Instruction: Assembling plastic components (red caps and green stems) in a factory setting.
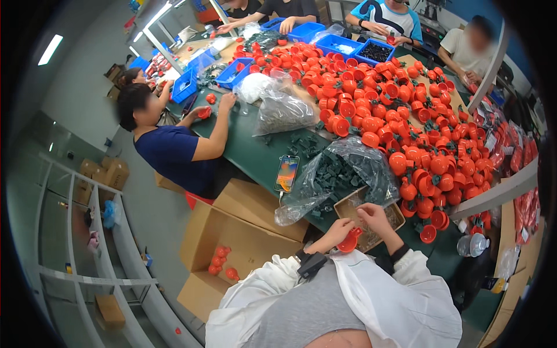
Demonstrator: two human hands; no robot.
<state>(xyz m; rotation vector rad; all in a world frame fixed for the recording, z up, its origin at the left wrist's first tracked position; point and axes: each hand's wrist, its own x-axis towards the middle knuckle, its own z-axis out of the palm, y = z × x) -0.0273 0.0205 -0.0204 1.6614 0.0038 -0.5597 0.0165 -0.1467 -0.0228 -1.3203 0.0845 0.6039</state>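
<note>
My left hand (339,232) is closed on a red plastic cup-shaped part (349,240), held low in front of me at the table's edge. Close beside it, my right hand (373,217) has its fingers pinched together; whatever they hold is too small to make out. Both hands are over a small shallow cardboard box (394,216) with tiny thin pieces in it. Beyond my hands lies an open clear plastic bag (371,159) of dark green plastic parts (331,177).
A big heap of red cup-shaped parts (371,107) covers the green table. A phone (287,173) on a cable lies left of the bag. An open carton (243,238) with a few red parts stands at my left. Co-workers sit around. A clear bottle (473,245) is at right.
</note>
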